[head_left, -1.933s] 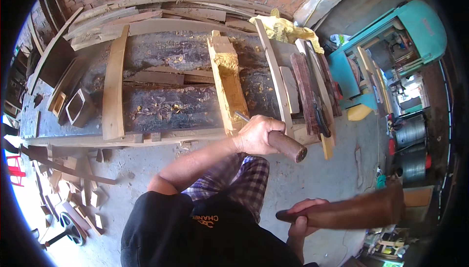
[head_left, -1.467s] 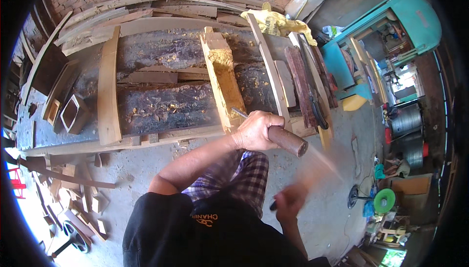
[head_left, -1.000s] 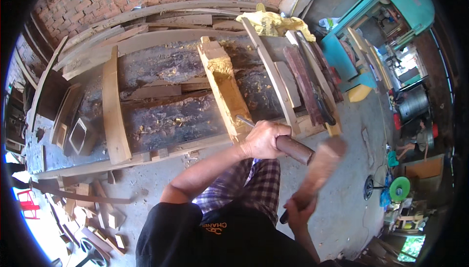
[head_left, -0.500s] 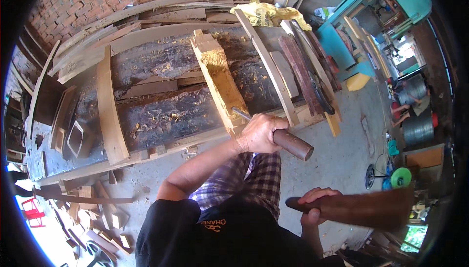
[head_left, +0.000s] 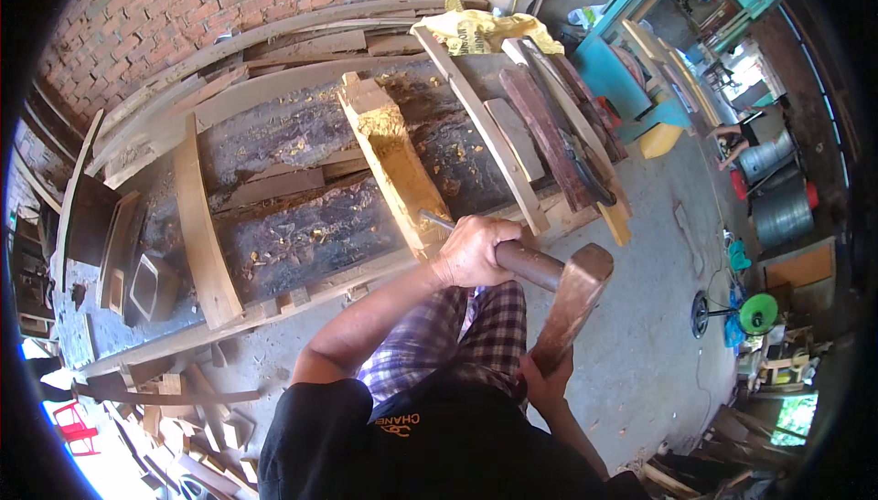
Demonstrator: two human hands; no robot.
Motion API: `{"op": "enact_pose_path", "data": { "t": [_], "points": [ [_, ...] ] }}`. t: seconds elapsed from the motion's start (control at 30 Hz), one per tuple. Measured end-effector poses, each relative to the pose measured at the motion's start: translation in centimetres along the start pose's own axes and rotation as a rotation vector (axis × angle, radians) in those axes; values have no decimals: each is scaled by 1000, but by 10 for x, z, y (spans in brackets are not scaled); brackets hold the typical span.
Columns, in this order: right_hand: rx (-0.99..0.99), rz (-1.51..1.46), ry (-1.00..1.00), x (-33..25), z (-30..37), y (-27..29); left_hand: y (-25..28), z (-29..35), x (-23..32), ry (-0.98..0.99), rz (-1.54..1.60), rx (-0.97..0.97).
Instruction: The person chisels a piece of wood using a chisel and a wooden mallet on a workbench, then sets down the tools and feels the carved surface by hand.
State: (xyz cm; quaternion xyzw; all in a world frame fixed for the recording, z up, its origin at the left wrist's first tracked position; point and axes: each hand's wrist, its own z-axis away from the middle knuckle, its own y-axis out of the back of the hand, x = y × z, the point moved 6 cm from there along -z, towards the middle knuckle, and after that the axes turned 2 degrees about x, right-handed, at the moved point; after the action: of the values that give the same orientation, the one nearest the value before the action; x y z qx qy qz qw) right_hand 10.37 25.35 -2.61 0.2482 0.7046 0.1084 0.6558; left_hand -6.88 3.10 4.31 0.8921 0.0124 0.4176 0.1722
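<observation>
My left hand (head_left: pixel 474 251) is wrapped around a chisel by its thick brown handle (head_left: pixel 530 265). The thin metal blade (head_left: pixel 436 219) points left, its tip at the near end of a pale yellow timber (head_left: pixel 391 148) with a long hollow cut into it. Gripped in my right hand (head_left: pixel 547 381) is a wooden mallet (head_left: pixel 576 303), tilted upward. Its broad end overlaps the butt of the chisel handle, apparently in contact. My right fingers are partly hidden behind the mallet.
The timber lies across a dark, chip-strewn workbench (head_left: pixel 302 217). Boards flank it: a curved plank (head_left: pixel 203 226) on the left, a long strip (head_left: pixel 480 125) and a reddish board (head_left: pixel 546 139) on the right. Offcuts (head_left: pixel 197 409) litter the floor at left; a green fan (head_left: pixel 757 314) stands right.
My right hand has swung the mallet from the far right inward and up, to the chisel's butt. My left hand keeps its grip on the chisel. The view has shifted slightly.
</observation>
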Motion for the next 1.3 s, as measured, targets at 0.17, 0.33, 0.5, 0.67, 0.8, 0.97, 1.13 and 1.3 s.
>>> {"op": "enact_pose_path", "data": {
  "t": [0.17, 0.33, 0.5, 0.67, 0.8, 0.97, 1.13, 1.3],
  "points": [
    [13, -413, 288, -106, -14, 28, 1, 11, -6, -16, -3, 37],
    [-124, 437, 866, -88, -10, -4, -3, 7, -3, -80, -31, 22],
    [-112, -169, 116, -57, -6, 31, -2, 10, -1, -45, -23, -38],
    [-184, -464, 433, -80, -9, 10, -6, 8, -6, -40, -34, -90],
    [-26, -7, 52, -35, -4, 5, -7, 1, -8, -13, 15, -67],
    [-37, -544, 517, -128, -17, 23, 1, 8, -5, -8, -24, -51],
    [-57, 134, 337, -64, -3, -4, -11, 5, -14, 20, -36, -68],
    [-65, -317, 337, -104, -17, 34, -2, 8, -10, 35, -21, -57]
  ]
}}
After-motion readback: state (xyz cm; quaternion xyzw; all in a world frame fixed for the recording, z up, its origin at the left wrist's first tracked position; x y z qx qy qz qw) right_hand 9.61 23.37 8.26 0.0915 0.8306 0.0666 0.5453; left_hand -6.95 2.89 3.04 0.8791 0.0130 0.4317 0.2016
